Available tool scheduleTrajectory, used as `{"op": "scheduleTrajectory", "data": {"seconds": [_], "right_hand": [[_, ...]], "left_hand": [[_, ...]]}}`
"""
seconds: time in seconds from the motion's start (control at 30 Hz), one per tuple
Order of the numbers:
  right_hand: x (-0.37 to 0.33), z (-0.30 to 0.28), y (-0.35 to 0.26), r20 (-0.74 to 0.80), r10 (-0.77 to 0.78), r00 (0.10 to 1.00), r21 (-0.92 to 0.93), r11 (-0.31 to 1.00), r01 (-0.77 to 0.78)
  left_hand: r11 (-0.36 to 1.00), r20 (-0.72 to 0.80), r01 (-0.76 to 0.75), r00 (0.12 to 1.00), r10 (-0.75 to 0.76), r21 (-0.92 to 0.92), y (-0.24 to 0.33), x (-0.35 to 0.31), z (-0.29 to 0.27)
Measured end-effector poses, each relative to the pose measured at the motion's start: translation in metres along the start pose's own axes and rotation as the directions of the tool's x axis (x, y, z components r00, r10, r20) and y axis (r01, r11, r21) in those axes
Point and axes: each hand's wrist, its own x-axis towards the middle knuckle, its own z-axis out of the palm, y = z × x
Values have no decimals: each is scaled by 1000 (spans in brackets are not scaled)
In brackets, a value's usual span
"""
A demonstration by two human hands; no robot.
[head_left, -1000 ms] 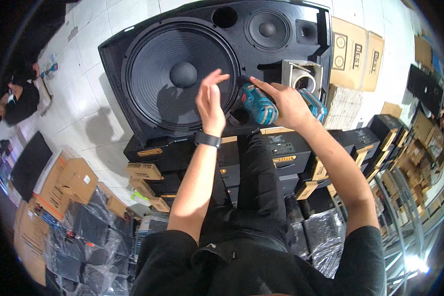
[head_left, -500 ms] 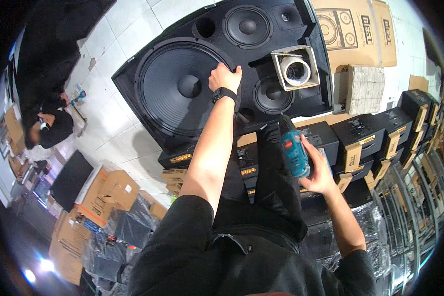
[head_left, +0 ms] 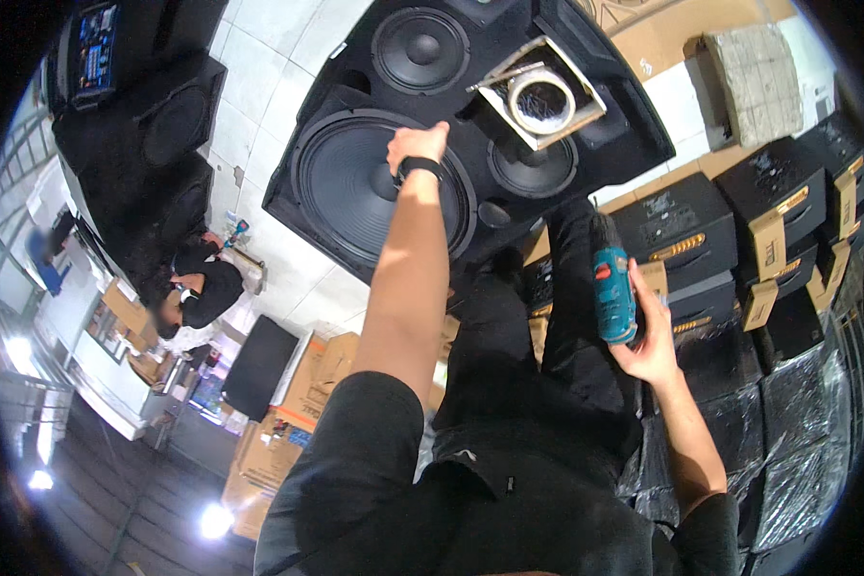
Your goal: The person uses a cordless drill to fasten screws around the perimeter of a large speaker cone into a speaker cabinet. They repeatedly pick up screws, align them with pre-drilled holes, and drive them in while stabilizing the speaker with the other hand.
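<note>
A large black speaker cabinet (head_left: 302,144) lies face up before me. At the upper right of its big woofer (head_left: 341,216), my left hand (head_left: 418,146) reaches down. Its fingers are curled in and the thumb points outward; what they grip, if anything, is hidden. My right hand (head_left: 651,346) is closed round a teal cordless drill (head_left: 614,298), held near my thigh with its dark nose pointing away. On the cabinet, over the edge of a smaller driver (head_left: 538,173), sits an open carton (head_left: 588,96) with a white ring-shaped roll (head_left: 516,100) inside; its dark contents are unclear.
Black boxes (head_left: 682,216) with tan cardboard pieces stand in rows at right, beside plastic-wrapped ones (head_left: 802,394). A pale wrapped block (head_left: 756,84) rests beyond them. At left, another person (head_left: 211,293) works near brown cartons (head_left: 298,384) and further black speakers (head_left: 154,125).
My view has turned, so the cabinet appears rotated and the left side shows more. The left hand stays about the same place on the woofer. The drill stays in my right hand.
</note>
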Motion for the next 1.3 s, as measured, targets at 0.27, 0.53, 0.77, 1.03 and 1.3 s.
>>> {"op": "scheduleTrajectory", "data": {"seconds": [0.27, 0.53, 0.77, 1.03, 1.3], "right_hand": [[4, -7, 4, -89, 11, 996, 69, 998, -4], [5, -18, 19, -77, 59, 995, 141, 989, -48], [1, -28, 23, -107, 59, 993, 111, 993, -47], [0, -41, 28, -83, 78, 993, 96, 993, -70], [-7, -53, 26, -91, -1, 996, 11, 1000, 2]], "left_hand": [[988, 221, 150, 965, -142, -22, 6, 29, -1], [997, 6, 68, 998, -68, 42, 6, -7, 5], [993, -122, 47, 992, -34, 104, 25, -51, 7], [992, -155, 35, 988, -16, 123, 18, -58, 24], [993, -81, 15, 997, -5, 114, 11, -52, 15]]}}
